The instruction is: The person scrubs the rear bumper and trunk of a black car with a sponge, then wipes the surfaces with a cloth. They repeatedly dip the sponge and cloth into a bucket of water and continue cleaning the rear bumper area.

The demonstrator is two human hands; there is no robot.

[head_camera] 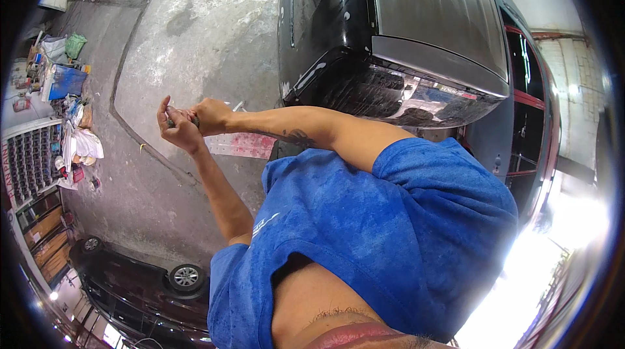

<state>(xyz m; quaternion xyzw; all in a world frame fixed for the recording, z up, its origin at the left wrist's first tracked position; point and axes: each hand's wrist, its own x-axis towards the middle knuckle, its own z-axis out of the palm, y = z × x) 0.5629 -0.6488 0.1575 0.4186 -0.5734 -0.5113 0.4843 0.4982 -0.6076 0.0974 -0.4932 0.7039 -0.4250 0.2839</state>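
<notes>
In front of my body, to the left of the middle, my two hands meet above the concrete floor (161, 66). My left hand (181, 130) has its index finger raised, and its other fingers curl over a small dark grey object (171, 123). That object is mostly hidden, so I cannot tell what it is. Against it, from the right, comes my right hand (214, 116), its fingers bent and turned away from view. Whether the right fingers grip the object cannot be seen.
Ahead and right stands a vehicle with a grey ribbed panel (429, 2) and a black body panel (327, 17) with whitish patches. A blue container (67, 81), bags (84, 141) and a rack of small bottles (35, 161) line the left side. A dark car (132, 285) is at lower left.
</notes>
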